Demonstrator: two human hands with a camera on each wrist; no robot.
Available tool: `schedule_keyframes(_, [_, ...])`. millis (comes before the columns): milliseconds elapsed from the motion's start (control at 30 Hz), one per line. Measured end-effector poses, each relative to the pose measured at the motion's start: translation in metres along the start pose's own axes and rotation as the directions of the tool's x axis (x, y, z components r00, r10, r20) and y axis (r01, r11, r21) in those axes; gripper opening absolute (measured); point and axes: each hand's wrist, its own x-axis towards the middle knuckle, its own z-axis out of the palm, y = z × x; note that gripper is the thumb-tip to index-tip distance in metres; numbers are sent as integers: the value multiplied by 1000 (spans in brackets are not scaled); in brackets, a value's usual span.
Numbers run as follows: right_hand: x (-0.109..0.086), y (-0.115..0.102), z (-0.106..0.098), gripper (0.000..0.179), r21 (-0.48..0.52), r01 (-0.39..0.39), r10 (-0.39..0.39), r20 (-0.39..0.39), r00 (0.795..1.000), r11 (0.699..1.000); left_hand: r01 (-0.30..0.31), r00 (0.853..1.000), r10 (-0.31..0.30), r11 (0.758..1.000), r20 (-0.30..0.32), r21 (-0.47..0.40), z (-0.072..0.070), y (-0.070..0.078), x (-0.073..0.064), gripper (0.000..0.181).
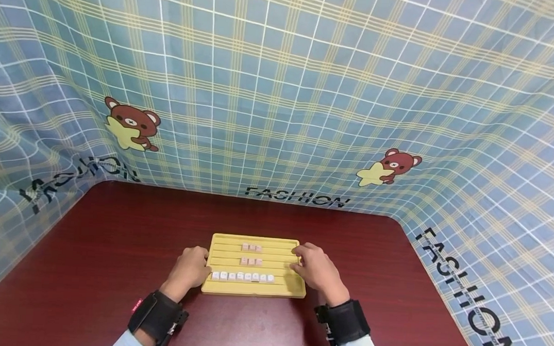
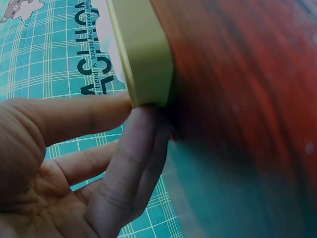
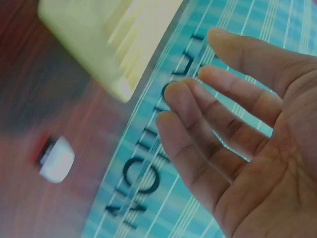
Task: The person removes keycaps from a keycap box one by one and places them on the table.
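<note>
A shallow yellow tray (image 1: 283, 243) with ridged rows lies on the table in the head view. Several white keycaps (image 1: 240, 276) line its front row. Three pinkish keycaps (image 1: 252, 248) stand in a back row and three similar keycaps (image 1: 251, 261) in a middle one. My left hand (image 1: 189, 267) pinches the tray's left edge; in the left wrist view the thumb and fingertips (image 2: 141, 121) meet at its corner. My right hand (image 1: 318, 266) is at the tray's right edge, its fingers (image 3: 183, 106) loosely bent, apart and holding nothing.
The dark red table (image 1: 130, 249) surrounds the tray. Behind and on both sides hangs a blue plaid cloth (image 1: 270, 116) with bear prints. A small blurred white piece (image 3: 58, 161) with a dark side shows on the table in the right wrist view.
</note>
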Motion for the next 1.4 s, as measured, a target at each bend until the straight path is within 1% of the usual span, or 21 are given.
schedule_keyframes(67, [3,-6,1,29,12,51,-51,26,998,999,-1,1000,1,1000,5,-1,1,0,1,32])
schedule_keyframes(133, [5,-11,2,31,27,84,-86,65,994,996,0,1000,0,1000,8,-2,1,1,1,30])
schedule_keyframes(267, [8,-18,5,31,17,124,-125,123,985,992,4,1000,-4,1000,2,-13,2,2,1,30])
schedule_keyframes(500, [9,-25,13,28,14,178,-178,136,975,984,25,1000,-25,1000,6,-11,-1,3,1,31])
schedule_keyframes(667, [9,-29,17,27,-8,194,-190,169,967,981,24,1000,-24,1000,7,-8,-2,4,1,32])
schedule_keyframes(767, [8,-32,19,23,-26,213,-206,169,964,977,22,1000,-22,1000,2,-15,-1,3,0,30])
schedule_keyframes(900, [7,-33,23,23,-37,217,-209,165,964,975,18,1000,-18,1000,-7,-17,-1,3,-1,29])
schedule_keyframes(1133, [6,-33,29,25,-64,156,-141,196,970,986,9,1000,-9,1000,-13,-16,-1,2,-1,30])
schedule_keyframes(1400, [6,-35,32,20,-81,137,-118,204,972,987,13,1000,-13,1000,-13,-12,0,1,0,32])
